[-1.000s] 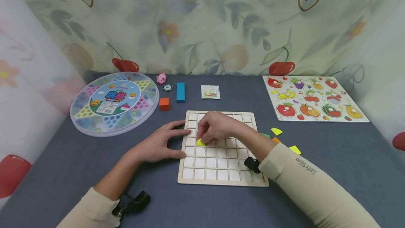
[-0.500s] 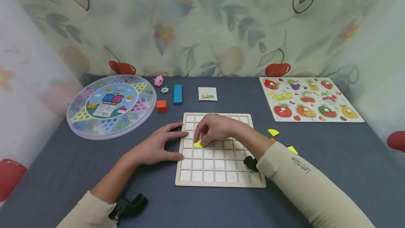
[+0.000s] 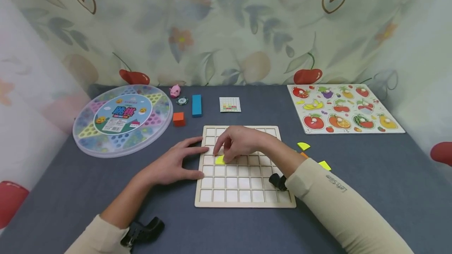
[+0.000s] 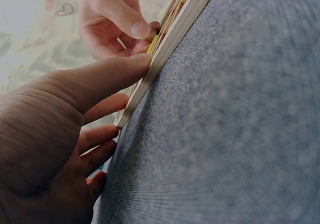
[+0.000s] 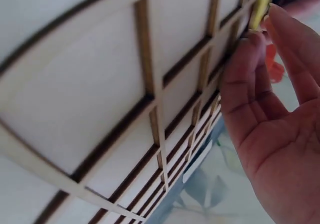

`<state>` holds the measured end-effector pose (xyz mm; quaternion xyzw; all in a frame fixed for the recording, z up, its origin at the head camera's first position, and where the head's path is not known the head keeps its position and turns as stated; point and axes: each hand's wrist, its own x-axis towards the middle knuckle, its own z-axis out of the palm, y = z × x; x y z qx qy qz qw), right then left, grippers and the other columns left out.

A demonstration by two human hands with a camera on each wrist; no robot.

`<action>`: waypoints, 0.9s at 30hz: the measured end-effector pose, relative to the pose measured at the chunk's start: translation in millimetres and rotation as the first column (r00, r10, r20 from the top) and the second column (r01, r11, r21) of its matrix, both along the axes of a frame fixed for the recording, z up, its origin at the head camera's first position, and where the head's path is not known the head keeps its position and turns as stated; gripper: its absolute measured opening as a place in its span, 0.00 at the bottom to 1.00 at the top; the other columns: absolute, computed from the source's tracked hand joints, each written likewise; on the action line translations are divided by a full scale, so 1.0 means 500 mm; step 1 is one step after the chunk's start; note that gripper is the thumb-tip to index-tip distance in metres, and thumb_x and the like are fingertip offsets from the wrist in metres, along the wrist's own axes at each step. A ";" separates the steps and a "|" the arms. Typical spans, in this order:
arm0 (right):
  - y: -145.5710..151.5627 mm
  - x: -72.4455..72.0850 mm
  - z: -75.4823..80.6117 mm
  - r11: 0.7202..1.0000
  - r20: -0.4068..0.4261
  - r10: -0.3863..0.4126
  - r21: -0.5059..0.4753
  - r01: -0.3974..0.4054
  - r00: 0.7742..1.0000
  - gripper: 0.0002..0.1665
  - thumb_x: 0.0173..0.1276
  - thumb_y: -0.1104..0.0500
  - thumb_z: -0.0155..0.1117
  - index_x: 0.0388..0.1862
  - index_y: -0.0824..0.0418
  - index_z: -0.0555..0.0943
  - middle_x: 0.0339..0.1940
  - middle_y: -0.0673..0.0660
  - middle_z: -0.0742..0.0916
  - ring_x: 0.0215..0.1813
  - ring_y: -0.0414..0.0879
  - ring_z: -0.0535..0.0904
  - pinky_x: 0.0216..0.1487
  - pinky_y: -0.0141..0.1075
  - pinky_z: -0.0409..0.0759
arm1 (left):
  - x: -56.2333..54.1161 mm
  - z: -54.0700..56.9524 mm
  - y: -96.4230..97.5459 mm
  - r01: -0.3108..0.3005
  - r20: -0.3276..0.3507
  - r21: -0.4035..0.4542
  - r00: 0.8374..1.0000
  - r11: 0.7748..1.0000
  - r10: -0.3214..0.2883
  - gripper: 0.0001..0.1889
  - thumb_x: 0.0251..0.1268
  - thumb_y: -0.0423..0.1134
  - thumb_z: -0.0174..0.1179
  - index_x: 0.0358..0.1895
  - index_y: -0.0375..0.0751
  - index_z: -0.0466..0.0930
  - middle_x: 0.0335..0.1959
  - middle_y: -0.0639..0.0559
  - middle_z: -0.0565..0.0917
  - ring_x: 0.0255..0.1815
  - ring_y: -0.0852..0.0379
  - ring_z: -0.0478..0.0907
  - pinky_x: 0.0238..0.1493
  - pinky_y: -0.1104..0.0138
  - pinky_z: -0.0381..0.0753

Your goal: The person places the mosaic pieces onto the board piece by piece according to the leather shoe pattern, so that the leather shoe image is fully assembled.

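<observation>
A flat yellow tile (image 3: 219,160) lies in a cell near the left side of the wooden grid board (image 3: 226,204). My right hand (image 3: 241,141) reaches over the board, its index finger at the tile's left edge and its thumb at the right edge. In the right wrist view, the thumb and a curled finger of that hand (image 5: 280,119) meet the yellow tile (image 5: 260,8) from two sides. My left hand (image 3: 173,163) rests spread on the table, thumb and index fingertips against the board's left edge. Its thumb also shows on the wooden rim in the left wrist view.
Right of the board lie a yellow quarter-round piece (image 3: 303,146), an orange piece (image 3: 304,155) and another yellow piece (image 3: 324,165). Behind stand a round game box (image 3: 121,150), an orange block (image 3: 179,119), a blue block (image 3: 196,106), a pattern card (image 3: 230,104) and a fruit puzzle (image 3: 347,109).
The yellow tile has gone from tilted in my right fingertips to lying flat in its cell, and my right index finger has spread left from the thumb. My left hand keeps its place at the board.
</observation>
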<state>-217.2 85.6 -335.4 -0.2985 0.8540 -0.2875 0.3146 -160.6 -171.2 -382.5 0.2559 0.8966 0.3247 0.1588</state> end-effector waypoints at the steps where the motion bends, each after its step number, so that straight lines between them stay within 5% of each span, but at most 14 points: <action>1: 0.004 0.001 0.002 1.000 -0.003 0.004 -0.016 -0.004 1.000 0.15 0.63 0.66 0.71 0.48 0.53 0.91 0.30 0.50 0.85 0.30 0.41 0.76 0.34 0.32 0.74 | 0.000 -0.001 0.000 0.002 -0.002 -0.002 1.000 1.000 -0.002 0.38 0.63 0.55 0.71 0.76 0.53 0.72 0.83 0.46 0.58 0.81 0.37 0.55 0.74 0.34 0.60; 9: 0.049 0.007 0.026 0.991 -0.028 0.021 -0.132 -0.025 0.999 0.13 0.67 0.63 0.71 0.50 0.57 0.90 0.34 0.50 0.87 0.36 0.44 0.81 0.41 0.37 0.80 | -0.001 -0.002 0.000 -0.002 -0.010 -0.004 1.000 1.000 0.002 0.38 0.63 0.56 0.71 0.76 0.54 0.72 0.83 0.47 0.58 0.81 0.38 0.55 0.73 0.34 0.60; 20: 0.145 0.018 0.042 0.974 -0.005 -0.127 -0.189 0.123 0.992 0.15 0.69 0.59 0.71 0.54 0.58 0.89 0.39 0.52 0.89 0.42 0.51 0.82 0.47 0.48 0.83 | -0.002 -0.003 -0.002 0.008 -0.012 0.001 1.000 1.000 -0.008 0.38 0.64 0.56 0.70 0.76 0.52 0.71 0.83 0.45 0.58 0.81 0.36 0.54 0.73 0.33 0.59; 27: 0.218 0.025 0.031 0.964 0.000 -0.199 -0.179 0.196 0.980 0.16 0.70 0.59 0.71 0.54 0.61 0.88 0.41 0.54 0.89 0.43 0.51 0.81 0.47 0.44 0.83 | 0.002 -0.005 -0.002 0.007 -0.012 0.004 1.000 1.000 -0.007 0.38 0.64 0.56 0.71 0.76 0.52 0.72 0.83 0.45 0.58 0.81 0.36 0.54 0.73 0.34 0.59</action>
